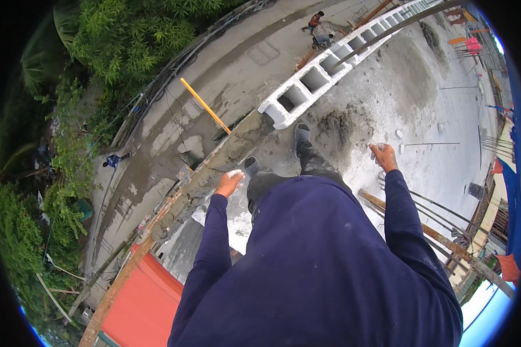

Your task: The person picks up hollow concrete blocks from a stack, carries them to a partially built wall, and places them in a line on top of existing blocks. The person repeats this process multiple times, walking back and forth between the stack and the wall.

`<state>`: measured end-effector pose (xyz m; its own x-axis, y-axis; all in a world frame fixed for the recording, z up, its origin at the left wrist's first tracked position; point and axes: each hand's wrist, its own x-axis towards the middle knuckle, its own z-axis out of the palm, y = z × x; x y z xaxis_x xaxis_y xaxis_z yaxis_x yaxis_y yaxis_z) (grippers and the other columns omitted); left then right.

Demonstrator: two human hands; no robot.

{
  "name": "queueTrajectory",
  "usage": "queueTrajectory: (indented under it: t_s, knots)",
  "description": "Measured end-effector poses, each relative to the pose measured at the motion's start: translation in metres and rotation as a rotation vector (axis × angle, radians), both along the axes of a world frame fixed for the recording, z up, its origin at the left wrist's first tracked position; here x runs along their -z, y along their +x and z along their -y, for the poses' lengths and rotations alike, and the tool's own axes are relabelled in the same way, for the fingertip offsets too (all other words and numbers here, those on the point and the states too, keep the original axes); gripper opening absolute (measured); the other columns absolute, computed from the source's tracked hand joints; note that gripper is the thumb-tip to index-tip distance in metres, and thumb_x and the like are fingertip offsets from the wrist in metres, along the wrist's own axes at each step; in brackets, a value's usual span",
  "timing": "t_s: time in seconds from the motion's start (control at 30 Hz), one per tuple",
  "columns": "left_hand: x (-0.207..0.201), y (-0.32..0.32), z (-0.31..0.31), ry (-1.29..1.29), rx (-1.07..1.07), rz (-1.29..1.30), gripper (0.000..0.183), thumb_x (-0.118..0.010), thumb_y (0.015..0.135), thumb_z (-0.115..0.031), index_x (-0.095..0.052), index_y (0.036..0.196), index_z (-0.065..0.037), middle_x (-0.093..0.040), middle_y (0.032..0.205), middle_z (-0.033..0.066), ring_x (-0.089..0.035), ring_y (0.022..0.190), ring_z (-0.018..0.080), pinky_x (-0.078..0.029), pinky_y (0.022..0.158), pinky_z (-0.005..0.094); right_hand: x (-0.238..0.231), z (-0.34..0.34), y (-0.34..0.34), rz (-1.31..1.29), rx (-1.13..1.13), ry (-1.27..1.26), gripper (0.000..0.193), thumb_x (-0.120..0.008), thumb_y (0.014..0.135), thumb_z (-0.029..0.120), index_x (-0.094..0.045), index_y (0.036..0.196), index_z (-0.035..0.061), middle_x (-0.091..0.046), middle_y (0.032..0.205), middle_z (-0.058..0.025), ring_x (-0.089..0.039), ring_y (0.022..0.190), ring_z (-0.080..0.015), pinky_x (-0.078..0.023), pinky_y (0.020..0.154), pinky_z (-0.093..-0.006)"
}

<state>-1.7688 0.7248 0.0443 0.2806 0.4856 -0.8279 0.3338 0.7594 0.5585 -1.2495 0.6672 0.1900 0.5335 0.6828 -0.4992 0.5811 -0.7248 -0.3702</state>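
My left hand [230, 183] hangs beside my left thigh, its fingers curled in and whitish at the tips. Over the pale slab, my right hand [384, 157] is also closed, with a greyish patch at its fingertips. Whether either holds something small is hidden. Ahead of my feet runs a row of hollow concrete blocks [314, 79] along the slab edge; neither hand touches it. Wet grey mortar [250, 132] lies along the edge left of the row's near end. A mound of mortar [342, 128] sits right of my right foot.
The slab [411, 124] drops at its left edge to a road [173, 98] far below, where people are. A yellow bar [205, 106] leans past the edge. Steel rods [434, 209] and a rusty pole [446, 242] lie at right. A red roof [147, 292] is lower left.
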Motion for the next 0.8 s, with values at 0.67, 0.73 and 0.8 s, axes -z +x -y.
queueTrajectory:
  t_s: [0.67, 0.73, 0.8]
  knots:
    - [0.020, 0.168, -0.241, 0.620, 0.735, -0.179, 0.100, -0.064, 0.064, -0.066, -0.036, 0.136, -0.002, -0.042, 0.134, 0.0208, -0.043, 0.123, 0.0326, -0.035, 0.102, 0.0383, -0.057, 0.152, -0.105, 0.104, 0.352, -0.072, 0.033, -0.058, 0.083, 0.028, -0.061, 0.065, 0.0005, -0.059, 0.054, -0.0095, -0.054, 0.044, -0.0178, -0.044, 0.047, -0.0315]
    - [0.031, 0.176, -0.244, 0.617, 0.761, -0.108, 0.099, -0.065, 0.065, -0.066, -0.036, 0.136, -0.002, -0.043, 0.134, 0.0204, -0.042, 0.123, 0.0325, -0.035, 0.102, 0.0384, -0.064, 0.120, -0.120, 0.266, 0.256, -0.087, 0.033, -0.059, 0.083, 0.028, -0.060, 0.067, -0.0010, -0.059, 0.055, -0.0132, -0.054, 0.044, -0.0226, -0.044, 0.049, -0.0341]
    - [0.041, 0.178, -0.249, 0.601, 0.748, -0.017, 0.094, -0.065, 0.068, -0.062, -0.036, 0.137, -0.006, -0.042, 0.135, 0.0189, -0.042, 0.124, 0.0319, -0.035, 0.102, 0.0382, -0.055, 0.068, -0.146, 0.164, 0.012, 0.115, 0.034, -0.060, 0.083, 0.028, -0.059, 0.070, -0.0029, -0.058, 0.058, -0.0185, -0.056, 0.050, -0.0297, -0.044, 0.053, -0.0373]
